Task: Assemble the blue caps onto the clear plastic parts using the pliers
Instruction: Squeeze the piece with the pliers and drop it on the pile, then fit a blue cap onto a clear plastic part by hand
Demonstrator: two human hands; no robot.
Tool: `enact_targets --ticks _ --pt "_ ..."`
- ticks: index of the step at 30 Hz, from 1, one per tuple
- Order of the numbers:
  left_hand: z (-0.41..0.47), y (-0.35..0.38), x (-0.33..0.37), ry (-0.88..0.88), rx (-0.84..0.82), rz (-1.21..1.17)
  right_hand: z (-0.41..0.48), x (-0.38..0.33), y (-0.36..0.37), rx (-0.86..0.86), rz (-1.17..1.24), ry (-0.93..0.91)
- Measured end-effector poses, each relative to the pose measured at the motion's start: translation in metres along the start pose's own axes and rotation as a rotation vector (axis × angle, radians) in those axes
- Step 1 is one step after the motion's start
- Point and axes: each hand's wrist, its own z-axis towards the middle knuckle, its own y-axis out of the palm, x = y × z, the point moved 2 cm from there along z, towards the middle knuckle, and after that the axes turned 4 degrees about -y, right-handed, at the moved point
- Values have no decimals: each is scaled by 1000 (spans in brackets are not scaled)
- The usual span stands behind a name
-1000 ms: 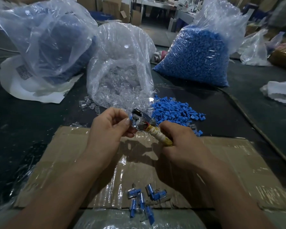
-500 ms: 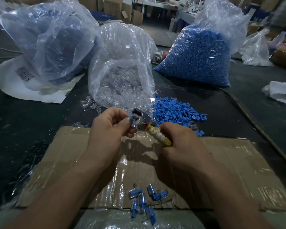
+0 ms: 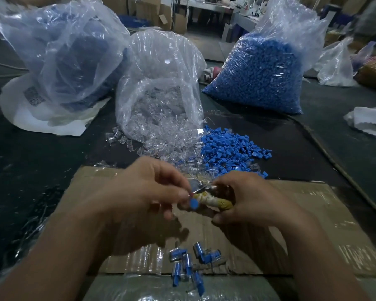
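A small blue plastic cap [image 3: 193, 204] is pinched in the fingertips of the left hand [image 3: 148, 192], touching the metal pliers with cloth-wrapped handles [image 3: 206, 195], on which the right hand [image 3: 251, 197] is closed. Whether a clear part is held there cannot be told through the blur. Should the left grip loosen, the cap could be dropped onto the tape-covered brown cardboard sheet [image 3: 313, 213] below, near the finished blue-and-clear pieces [image 3: 189, 263]

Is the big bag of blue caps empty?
No, the big bag is stuffed nearly full of blue caps, and more lie loose on the table.
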Motion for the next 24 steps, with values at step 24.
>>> enact_targets --ticks 24 --pt "29 -26 -29 59 901 658 -3 20 -18 353 210 91"
